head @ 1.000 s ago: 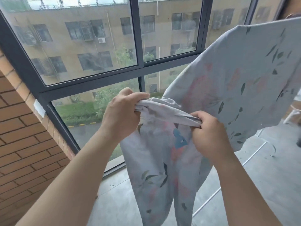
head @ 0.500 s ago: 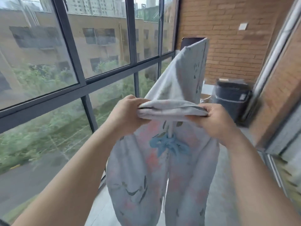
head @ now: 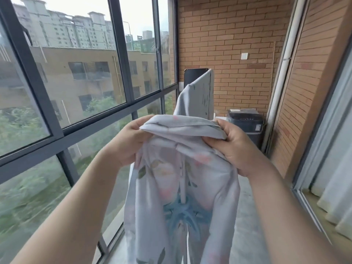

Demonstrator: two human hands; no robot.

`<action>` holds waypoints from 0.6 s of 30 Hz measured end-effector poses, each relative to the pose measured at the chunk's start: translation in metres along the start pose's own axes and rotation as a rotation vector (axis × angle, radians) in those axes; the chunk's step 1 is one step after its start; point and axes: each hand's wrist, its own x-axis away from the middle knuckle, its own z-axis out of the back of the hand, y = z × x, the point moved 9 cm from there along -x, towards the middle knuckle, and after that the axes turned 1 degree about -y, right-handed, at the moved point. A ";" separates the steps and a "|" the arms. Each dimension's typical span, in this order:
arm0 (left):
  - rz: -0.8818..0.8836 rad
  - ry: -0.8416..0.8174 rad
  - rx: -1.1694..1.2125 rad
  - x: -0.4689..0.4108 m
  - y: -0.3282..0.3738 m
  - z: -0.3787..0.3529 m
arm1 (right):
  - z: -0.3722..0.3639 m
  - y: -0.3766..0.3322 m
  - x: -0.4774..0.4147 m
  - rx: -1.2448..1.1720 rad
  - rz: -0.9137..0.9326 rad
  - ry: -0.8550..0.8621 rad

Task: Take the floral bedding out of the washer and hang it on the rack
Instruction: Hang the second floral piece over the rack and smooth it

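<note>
The floral bedding (head: 179,187), pale grey-blue with pink flowers, dark leaves and a blue bloom, hangs in front of me from a bunched edge held at chest height. My left hand (head: 129,143) grips the left end of that bunched edge. My right hand (head: 234,147) grips the right end, fingers curled round the folds. The cloth runs on behind to a far part draped high over a support at the back (head: 198,96). The dark washer (head: 245,122) stands on the floor by the brick end wall. No bare rack bar shows.
Dark-framed windows (head: 122,54) run along the left of this narrow balcony. A brick wall (head: 228,35) closes the far end, with a white pipe (head: 285,60) in its corner. A sliding door with curtain (head: 331,149) lines the right. Grey floor (head: 245,216) lies below.
My view has swung from the window round to the far brick wall and washer. Both hands kept their grip on the bunched edge and spread a little further apart.
</note>
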 end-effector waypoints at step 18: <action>0.167 -0.481 0.074 -0.120 -0.019 0.038 | 0.048 0.020 -0.106 -0.064 -0.058 0.005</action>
